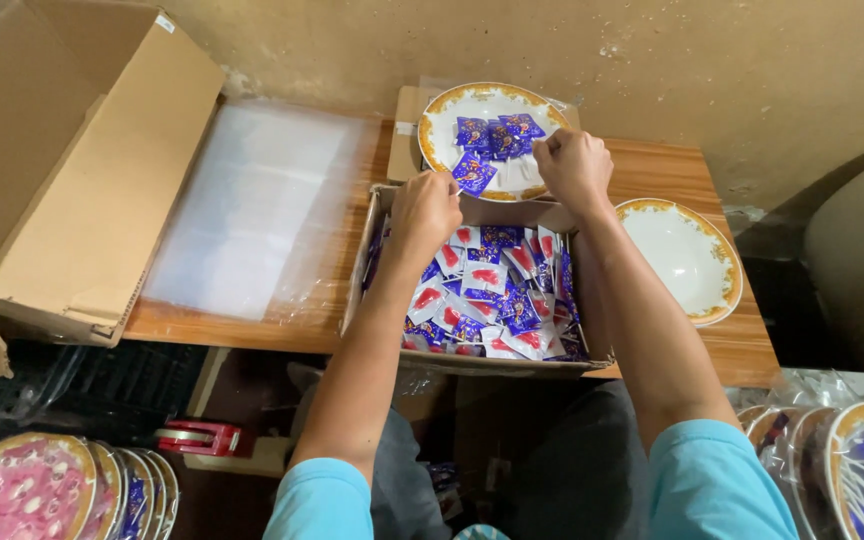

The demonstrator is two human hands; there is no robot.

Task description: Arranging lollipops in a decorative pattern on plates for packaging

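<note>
Sachets (492,137), small blue-purple foil squares, lie heaped on a white plate (439,118) with a gold patterned rim, and both hands work at that plate's near edge. The left hand (424,212) is curled, its fingertips pinched on one sachet (473,174) that hangs over the plate's front rim. The right hand (574,166) is closed into a loose fist just right of the heap; whether anything sits inside it I cannot tell.

Just in front of the plate stands an open cardboard carton (363,262) full of more sachets (497,290), some purple, some white with a red mark, glossy and crinkled. Both forearms cross over this carton to reach the plate. To the plate's right, near the carton's corner, lies a second plate (687,256), empty, same gold rim. To the plate's left a stack of clear plastic bags (252,205) lies flat on the wooden table (672,165), and further left a large open cardboard box (72,170) leans with its flaps spread. Well below the plate, down by the floor, wrapped filled plates (47,490) stand at the left and more wrapped plates (852,450) at the right, with a red tape dispenser (199,437) under the table.
</note>
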